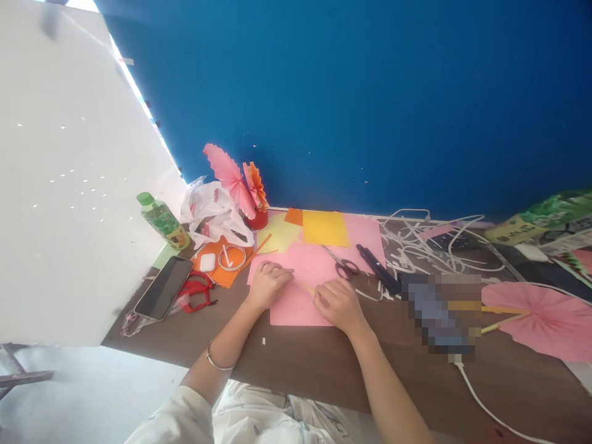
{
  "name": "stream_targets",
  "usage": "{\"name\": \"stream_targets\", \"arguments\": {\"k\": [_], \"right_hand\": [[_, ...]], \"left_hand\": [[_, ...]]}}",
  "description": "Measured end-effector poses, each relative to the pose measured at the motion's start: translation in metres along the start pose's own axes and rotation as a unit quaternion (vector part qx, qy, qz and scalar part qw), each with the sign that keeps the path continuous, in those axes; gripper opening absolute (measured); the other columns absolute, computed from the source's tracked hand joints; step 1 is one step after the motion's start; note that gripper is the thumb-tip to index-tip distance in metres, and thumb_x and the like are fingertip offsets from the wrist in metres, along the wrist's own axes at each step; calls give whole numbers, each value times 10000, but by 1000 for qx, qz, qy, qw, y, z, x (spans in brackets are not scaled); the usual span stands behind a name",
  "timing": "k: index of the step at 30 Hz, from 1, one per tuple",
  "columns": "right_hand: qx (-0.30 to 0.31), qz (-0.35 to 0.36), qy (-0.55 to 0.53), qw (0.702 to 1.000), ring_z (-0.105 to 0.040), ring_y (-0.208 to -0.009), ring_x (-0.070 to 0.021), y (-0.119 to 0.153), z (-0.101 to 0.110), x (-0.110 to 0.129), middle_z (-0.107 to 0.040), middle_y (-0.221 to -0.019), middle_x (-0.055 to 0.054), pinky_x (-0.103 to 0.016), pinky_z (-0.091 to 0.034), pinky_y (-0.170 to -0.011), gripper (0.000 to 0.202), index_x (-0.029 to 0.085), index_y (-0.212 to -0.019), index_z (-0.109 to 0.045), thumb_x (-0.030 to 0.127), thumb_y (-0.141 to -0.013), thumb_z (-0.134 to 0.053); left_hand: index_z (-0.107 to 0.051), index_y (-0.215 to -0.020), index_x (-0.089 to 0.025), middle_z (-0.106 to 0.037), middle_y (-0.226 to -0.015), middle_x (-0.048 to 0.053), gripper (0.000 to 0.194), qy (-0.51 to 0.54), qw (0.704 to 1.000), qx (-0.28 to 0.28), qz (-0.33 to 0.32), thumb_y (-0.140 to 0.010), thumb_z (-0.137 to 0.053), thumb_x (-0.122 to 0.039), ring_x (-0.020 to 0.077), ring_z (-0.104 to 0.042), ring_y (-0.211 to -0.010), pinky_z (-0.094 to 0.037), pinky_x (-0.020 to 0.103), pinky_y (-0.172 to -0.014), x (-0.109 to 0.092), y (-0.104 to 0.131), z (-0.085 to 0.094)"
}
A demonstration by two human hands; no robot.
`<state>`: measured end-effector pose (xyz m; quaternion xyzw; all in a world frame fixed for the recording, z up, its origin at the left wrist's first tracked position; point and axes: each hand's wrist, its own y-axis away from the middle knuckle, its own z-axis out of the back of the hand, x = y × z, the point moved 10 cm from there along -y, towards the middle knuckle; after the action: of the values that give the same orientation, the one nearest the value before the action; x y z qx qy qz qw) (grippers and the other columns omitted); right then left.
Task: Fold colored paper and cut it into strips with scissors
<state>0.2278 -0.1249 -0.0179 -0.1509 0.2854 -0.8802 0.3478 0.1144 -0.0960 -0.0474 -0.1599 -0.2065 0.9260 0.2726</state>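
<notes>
Between my hands a thin pale-yellow paper strip [306, 287] runs low over pink paper [300, 316]. My left hand [269, 285] is closed at the strip's left end, its fingertips bunched together with the index finger pointing right. At the other end, my right hand [338, 302] is curled, thumb and fingers pinching the strip. Both hands rest on or just above the pink sheet. Dark-handled scissors [346, 267] lie just beyond my right hand, partly on the pink paper. A yellow sheet [325, 229] lies farther back.
Left are a phone [164, 287], red straps [198, 292], a white earphone case [208, 262], a green-capped bottle [163, 221] and a plastic bag [215, 216]. Right are a black pen-like tool [378, 269], tangled white cables [456, 250] and a pink paper fan [548, 320]. A blue wall [351, 105] stands behind.
</notes>
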Motion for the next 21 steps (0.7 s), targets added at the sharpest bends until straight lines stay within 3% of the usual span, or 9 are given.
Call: {"name": "stream_targets", "arguments": {"k": [4,6,8,10,13,17,21], "right_hand": [[-12,-21,7,1000,-444,-561,-141,6,5,-15,-476,-526,4,-299,-379,-679,213,195,-570,-501,89,-748,-447],[-48,-51,17,997,-486,-586,-152,11,14,-30,-511,-544,-5,-315,-394,-705,190,193,-606,-527,82,-744,-458],[-89,-80,22,993,-545,-656,-174,14,24,-41,-577,-613,-27,-330,-403,-728,153,186,-697,-571,80,-754,-476],[-108,-89,19,990,-581,-768,-200,13,29,-39,-636,-738,-58,-349,-401,-768,144,185,-834,-600,102,-776,-496],[-70,-52,1,996,-581,-882,-208,3,17,-15,-661,-885,-71,-383,-348,-861,204,201,-989,-588,152,-803,-520],[-21,-23,-12,999,-579,-845,-172,-2,-3,9,-666,-824,-32,-391,-288,-888,181,203,-907,-596,101,-841,-461],[1,-11,-29,1000,-565,-787,-156,2,-13,9,-650,-768,-25,-370,-305,-860,218,184,-841,-588,58,-845,-410]], "left_hand": [[-630,-937,-234,-671,-1011,13,267,5,999,-22,46,-800,-451,-91,175,-558,-914,-379,376,-858,27,5,8],[-626,-935,-199,-663,-1016,43,253,6,994,-52,97,-808,-432,-96,195,-554,-920,-401,372,-826,47,9,16],[-617,-941,-181,-659,-1004,57,243,7,992,-66,110,-826,-416,-106,197,-556,-908,-412,361,-799,53,11,19],[-611,-954,-189,-660,-973,51,260,8,996,-58,72,-840,-397,-94,179,-556,-895,-408,343,-802,39,7,16],[-605,-972,-198,-664,-863,35,276,-1,999,-31,-10,-859,-377,-90,160,-556,-842,-400,329,-805,3,1,8],[-593,-982,-191,-654,-799,23,260,5,996,-23,-80,-880,-370,-106,152,-550,-804,-392,312,-790,-31,1,6],[-590,-966,-192,-633,-738,20,225,-11,995,-18,-93,-886,-386,-139,150,-544,-752,-376,313,-764,-37,3,2]]}}
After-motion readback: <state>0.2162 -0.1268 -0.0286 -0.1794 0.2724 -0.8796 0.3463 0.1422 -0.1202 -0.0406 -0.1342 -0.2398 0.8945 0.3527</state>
